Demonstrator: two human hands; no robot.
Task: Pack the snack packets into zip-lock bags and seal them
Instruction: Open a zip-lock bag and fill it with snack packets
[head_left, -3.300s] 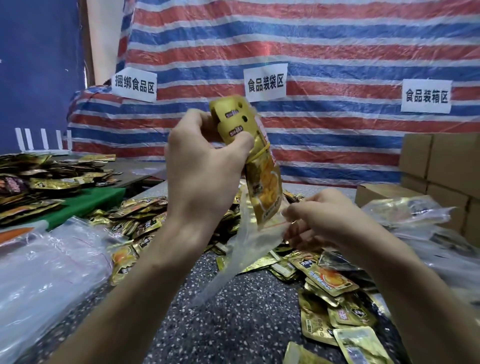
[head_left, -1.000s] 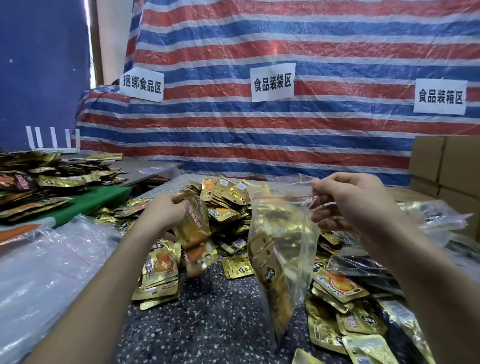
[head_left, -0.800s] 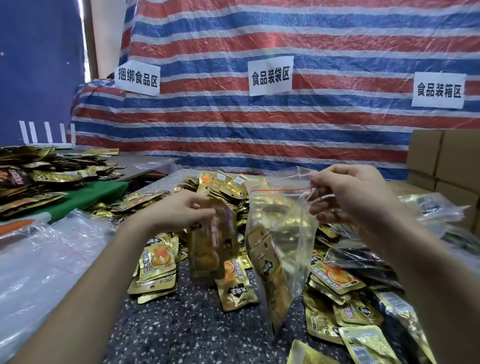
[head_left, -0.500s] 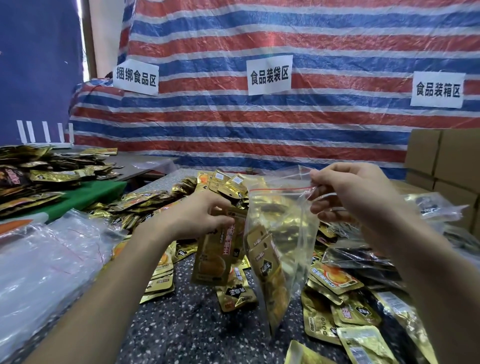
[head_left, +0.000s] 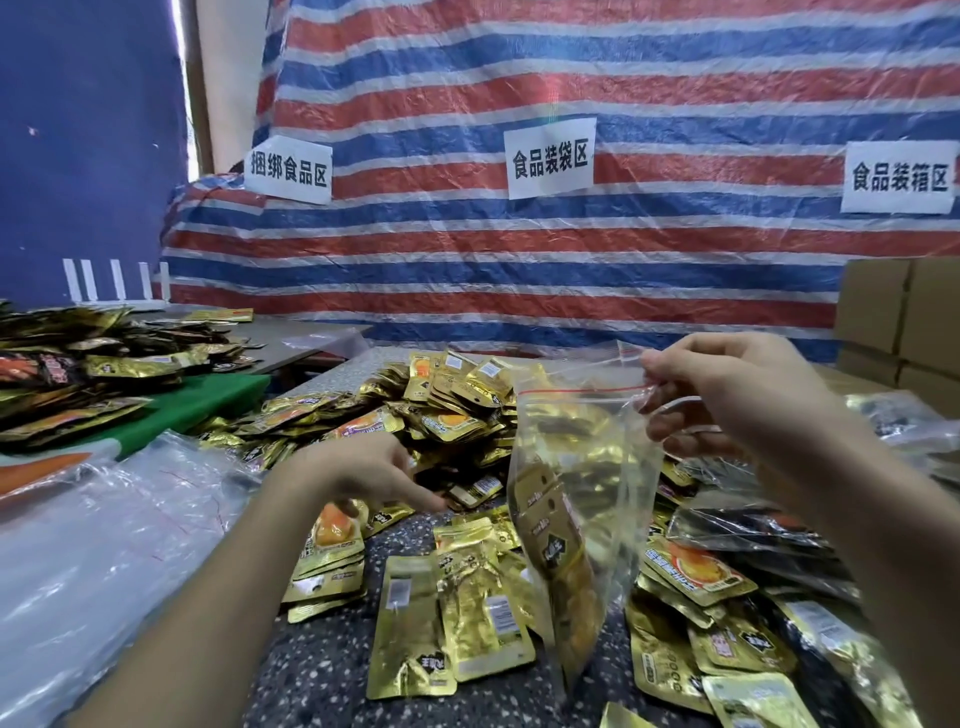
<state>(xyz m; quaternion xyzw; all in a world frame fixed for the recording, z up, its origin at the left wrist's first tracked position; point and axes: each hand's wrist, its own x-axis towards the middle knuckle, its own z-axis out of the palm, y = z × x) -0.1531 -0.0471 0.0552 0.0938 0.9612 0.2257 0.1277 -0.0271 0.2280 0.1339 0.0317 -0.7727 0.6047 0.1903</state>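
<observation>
My right hand (head_left: 727, 395) pinches the bag (head_left: 576, 478) rim so it hangs open; left hand (head_left: 358, 470) among near packets (head_left: 447, 410), grip unclear.

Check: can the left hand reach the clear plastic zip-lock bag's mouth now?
Probably yes. The right hand pinches the clear plastic zip-lock bag up by its red-lined top, and only open air lies between its mouth and the left hand, low on the gold foil packets.
</observation>
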